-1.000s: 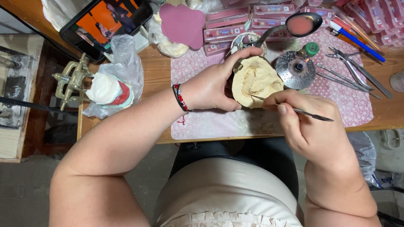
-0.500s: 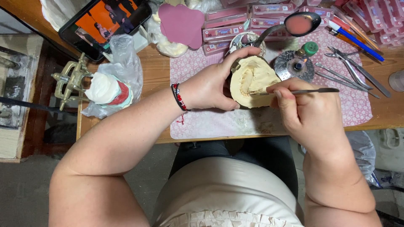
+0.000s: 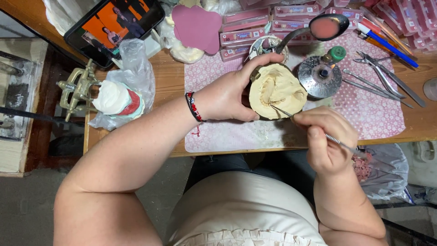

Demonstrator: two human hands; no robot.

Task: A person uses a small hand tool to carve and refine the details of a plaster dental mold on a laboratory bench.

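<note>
Nearest me, my right hand (image 3: 325, 139) is closed in a pen-type pinch on a thin metal carving instrument (image 3: 309, 126), its tip touching the inside of the cream-coloured rounded plaster dental cast (image 3: 277, 91); a grip like that probably gives fine control. My left hand (image 3: 227, 95), a red-and-black beaded bracelet (image 3: 195, 107) at the wrist, is wrapped partly round the cast, fingers curled over its far rim, thumb under. It holds the cast just above the mat, tilted toward me, likely so the hollow faces the tool. Beneath is a pink patterned mat (image 3: 373, 118) on a wooden workbench (image 3: 168, 77), with pale scrapings near the front edge. Right of the cast sit a round metal burner with a green cap (image 3: 321, 75) and a row of steel hand tools (image 3: 384, 77). Left, a clear plastic bag with a white-and-red cast (image 3: 119, 98), beside a brass articulator frame (image 3: 75, 91). Farther back, a ladle of pink wax (image 3: 325, 26), pink flat boxes (image 3: 264, 25), a pink wax sheet (image 3: 196, 27), and a phone with its screen lit (image 3: 114, 25). Grey floor below.
</note>
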